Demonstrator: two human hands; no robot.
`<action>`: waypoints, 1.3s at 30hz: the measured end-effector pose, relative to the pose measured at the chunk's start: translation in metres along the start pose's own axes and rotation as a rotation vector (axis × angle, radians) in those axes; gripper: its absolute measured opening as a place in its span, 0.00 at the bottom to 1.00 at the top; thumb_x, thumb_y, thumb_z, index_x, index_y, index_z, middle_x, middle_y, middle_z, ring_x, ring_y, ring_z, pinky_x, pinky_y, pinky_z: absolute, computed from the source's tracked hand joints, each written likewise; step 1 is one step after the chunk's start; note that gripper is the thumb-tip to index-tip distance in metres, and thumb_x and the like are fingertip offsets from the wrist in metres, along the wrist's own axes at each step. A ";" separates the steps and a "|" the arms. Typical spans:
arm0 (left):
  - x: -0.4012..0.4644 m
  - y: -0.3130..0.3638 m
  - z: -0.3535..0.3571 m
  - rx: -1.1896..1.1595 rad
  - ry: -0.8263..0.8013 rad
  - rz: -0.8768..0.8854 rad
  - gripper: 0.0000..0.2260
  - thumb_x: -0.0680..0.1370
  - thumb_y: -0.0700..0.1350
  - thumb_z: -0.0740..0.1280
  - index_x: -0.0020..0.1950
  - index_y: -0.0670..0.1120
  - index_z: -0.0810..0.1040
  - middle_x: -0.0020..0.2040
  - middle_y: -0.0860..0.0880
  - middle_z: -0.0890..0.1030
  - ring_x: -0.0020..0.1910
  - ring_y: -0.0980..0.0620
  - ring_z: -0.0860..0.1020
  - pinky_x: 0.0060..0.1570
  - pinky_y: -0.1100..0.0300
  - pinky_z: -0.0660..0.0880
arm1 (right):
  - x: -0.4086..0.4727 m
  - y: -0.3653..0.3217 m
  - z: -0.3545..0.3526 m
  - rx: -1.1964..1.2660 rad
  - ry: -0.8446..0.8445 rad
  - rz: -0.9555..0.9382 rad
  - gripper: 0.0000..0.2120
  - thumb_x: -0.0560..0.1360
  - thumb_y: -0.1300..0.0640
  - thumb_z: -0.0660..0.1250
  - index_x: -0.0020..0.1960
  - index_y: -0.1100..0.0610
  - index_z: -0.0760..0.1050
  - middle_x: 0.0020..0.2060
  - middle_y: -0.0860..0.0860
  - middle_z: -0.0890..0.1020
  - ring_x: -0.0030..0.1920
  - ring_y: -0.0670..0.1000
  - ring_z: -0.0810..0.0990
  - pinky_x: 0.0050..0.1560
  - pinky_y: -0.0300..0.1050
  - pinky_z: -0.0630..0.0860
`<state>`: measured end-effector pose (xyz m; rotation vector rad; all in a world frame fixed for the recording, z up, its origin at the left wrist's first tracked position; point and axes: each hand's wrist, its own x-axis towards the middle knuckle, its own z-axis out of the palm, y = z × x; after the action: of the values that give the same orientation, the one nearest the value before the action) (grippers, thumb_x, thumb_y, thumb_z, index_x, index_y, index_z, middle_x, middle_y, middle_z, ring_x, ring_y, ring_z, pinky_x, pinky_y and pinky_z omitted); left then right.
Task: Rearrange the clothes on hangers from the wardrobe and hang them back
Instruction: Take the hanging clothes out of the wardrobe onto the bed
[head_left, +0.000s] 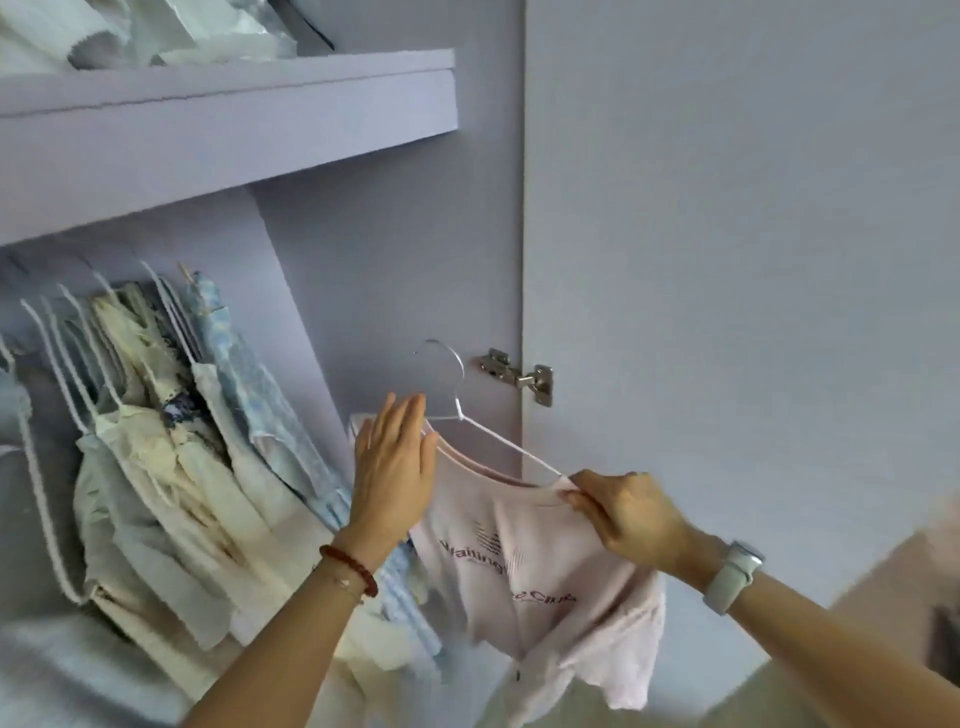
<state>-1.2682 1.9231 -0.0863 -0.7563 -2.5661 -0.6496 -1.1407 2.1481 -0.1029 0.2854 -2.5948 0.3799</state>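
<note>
Hanging on a white hanger (498, 436), the pale pink shirt (545, 571) bears blurred, perhaps reddish lettering.

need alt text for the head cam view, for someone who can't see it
Two hands hold a pale pink printed t-shirt on a white wire hanger in front of an open wardrobe: the right hand pinches the shirt's shoulder, the left hand lies flat-fingered at the other shoulder. Left of them, light clothes on white hangers crowd under a shelf.

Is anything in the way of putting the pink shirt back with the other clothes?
Nothing visible blocks it. The pink shirt on its white hanger hangs just right of the hanging clothes, with only the left hand between.
</note>
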 end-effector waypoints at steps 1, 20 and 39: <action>-0.007 0.007 0.010 -0.042 -0.082 0.009 0.22 0.79 0.50 0.51 0.63 0.39 0.74 0.61 0.40 0.77 0.66 0.40 0.71 0.65 0.39 0.61 | -0.019 0.001 -0.011 -0.031 -0.017 0.002 0.13 0.76 0.49 0.54 0.42 0.52 0.74 0.24 0.46 0.78 0.23 0.49 0.73 0.22 0.36 0.62; -0.152 0.309 0.090 -0.812 -0.458 0.679 0.14 0.76 0.51 0.58 0.43 0.45 0.81 0.40 0.51 0.80 0.36 0.53 0.77 0.34 0.61 0.71 | -0.367 -0.067 -0.179 -0.390 0.136 1.138 0.13 0.72 0.48 0.61 0.48 0.55 0.78 0.31 0.51 0.82 0.32 0.56 0.80 0.31 0.39 0.68; -0.387 0.789 0.087 -0.934 -0.485 1.119 0.09 0.72 0.43 0.63 0.45 0.46 0.83 0.43 0.47 0.83 0.45 0.44 0.79 0.55 0.48 0.67 | -0.703 -0.076 -0.377 -0.843 0.986 1.804 0.12 0.75 0.55 0.60 0.47 0.59 0.79 0.40 0.58 0.83 0.44 0.61 0.78 0.47 0.50 0.69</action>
<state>-0.5268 2.4023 -0.0902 -2.5751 -1.5211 -1.2930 -0.3522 2.2876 -0.1253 -1.9685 -1.1198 -0.0979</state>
